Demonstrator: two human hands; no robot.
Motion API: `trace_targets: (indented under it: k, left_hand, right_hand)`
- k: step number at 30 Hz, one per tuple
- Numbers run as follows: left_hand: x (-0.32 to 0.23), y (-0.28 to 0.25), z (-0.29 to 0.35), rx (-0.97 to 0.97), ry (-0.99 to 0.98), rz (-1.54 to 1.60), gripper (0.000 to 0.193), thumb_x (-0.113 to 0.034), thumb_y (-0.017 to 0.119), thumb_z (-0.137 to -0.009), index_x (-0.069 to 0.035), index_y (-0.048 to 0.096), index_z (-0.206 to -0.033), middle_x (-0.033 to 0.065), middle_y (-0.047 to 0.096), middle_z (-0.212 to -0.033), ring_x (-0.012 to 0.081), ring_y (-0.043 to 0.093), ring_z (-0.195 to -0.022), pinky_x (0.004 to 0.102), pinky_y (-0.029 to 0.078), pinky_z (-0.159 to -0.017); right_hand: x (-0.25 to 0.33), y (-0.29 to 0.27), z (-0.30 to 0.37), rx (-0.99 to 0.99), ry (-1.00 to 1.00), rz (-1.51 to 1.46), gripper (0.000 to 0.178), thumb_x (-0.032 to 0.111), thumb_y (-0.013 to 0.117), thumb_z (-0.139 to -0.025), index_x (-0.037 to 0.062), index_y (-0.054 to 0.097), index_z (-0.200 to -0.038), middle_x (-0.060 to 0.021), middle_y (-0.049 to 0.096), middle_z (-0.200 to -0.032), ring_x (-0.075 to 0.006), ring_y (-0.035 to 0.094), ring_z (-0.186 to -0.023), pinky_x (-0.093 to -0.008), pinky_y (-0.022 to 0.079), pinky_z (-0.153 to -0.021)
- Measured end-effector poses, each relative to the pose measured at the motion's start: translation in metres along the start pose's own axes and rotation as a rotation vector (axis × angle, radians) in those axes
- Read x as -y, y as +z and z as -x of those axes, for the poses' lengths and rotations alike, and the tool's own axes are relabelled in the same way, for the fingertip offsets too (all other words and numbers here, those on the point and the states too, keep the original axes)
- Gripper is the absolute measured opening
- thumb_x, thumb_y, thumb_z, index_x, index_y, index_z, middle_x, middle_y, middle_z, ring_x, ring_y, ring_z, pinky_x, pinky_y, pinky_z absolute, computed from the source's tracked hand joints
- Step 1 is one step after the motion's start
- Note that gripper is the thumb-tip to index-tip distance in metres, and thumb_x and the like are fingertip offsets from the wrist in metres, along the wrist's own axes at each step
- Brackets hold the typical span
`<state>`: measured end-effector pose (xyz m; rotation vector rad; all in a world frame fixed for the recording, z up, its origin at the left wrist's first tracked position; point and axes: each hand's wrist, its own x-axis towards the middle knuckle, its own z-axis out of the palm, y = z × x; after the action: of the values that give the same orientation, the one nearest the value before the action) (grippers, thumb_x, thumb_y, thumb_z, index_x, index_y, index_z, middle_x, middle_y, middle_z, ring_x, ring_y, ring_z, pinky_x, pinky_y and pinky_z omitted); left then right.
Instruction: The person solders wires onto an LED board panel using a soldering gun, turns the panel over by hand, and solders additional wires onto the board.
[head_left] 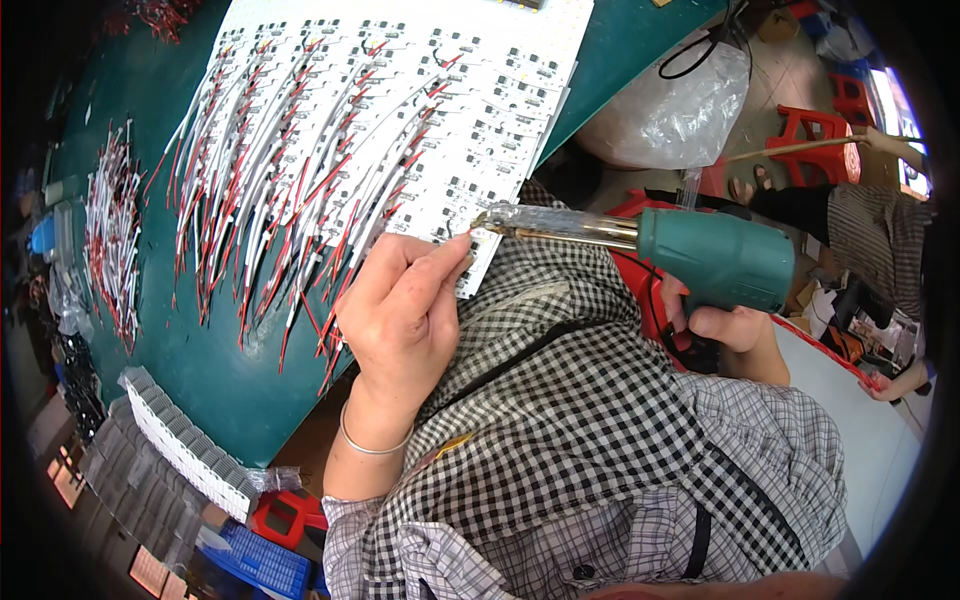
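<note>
My right hand (735,325) grips the handle of a green soldering gun (715,258). Its long metal barrel points left, and the tip meets the near right part of a white circuit board panel (500,130). Right beside that tip, my left hand (405,300) has thumb and forefinger pinched together at the panel; what they hold, if anything, is too small to make out. Rows of thin white and red wires (300,170) are fixed to the panel's small dark components and trail toward me over the green table (215,370).
More loose red and white wires (113,240) lie in a bundle at the left. A stack of white and grey strips (190,440) stands at the lower left. Red stools (810,135), a clear plastic bag (670,110) and another person's arm holding a stick (895,148) are at the right.
</note>
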<state>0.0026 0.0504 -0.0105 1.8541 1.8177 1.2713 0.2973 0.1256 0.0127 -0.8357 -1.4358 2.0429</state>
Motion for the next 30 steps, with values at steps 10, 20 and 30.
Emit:
trace_targets:
  k: [10,20,30]
  left_hand:
    - [-0.003,-0.002,0.003,0.024,-0.018,-0.022,0.023,0.009,0.072,-0.068,-0.002,0.070,-0.089,0.0067,0.057,-0.070,0.0190,0.056,-0.057,0.0294,0.044,-0.050]
    - [-0.014,-0.110,0.024,0.319,-0.451,-0.098,0.024,0.009,0.072,-0.066,-0.001,0.072,-0.088,0.0113,0.066,-0.073,0.0213,0.063,-0.063,0.0286,0.049,-0.058]
    - [0.102,-0.223,0.030,-0.145,-0.608,-0.630,0.016,-0.007,0.071,-0.076,-0.003,0.072,-0.091,0.0128,0.069,-0.078,0.0197,0.065,-0.068,0.0299,0.050,-0.065]
  right_hand:
    - [0.002,-0.008,-0.013,-0.107,-0.210,-0.252,0.068,0.023,0.071,-0.078,-0.0144,0.040,-0.126,-0.0310,0.053,-0.116,-0.0277,0.064,-0.066,-0.0260,0.049,-0.040]
    - [0.011,-0.009,-0.037,-0.025,-0.201,-0.231,0.075,0.033,0.066,-0.080,-0.0180,0.035,-0.125,-0.0235,0.061,-0.079,-0.0173,0.058,-0.051,-0.0242,0.047,-0.043]
    - [-0.002,-0.017,-0.035,-0.010,-0.269,-0.190,0.068,0.034,0.062,-0.088,-0.0113,0.031,-0.128,-0.0142,0.054,-0.077,-0.0140,0.051,-0.046,-0.0233,0.045,-0.040]
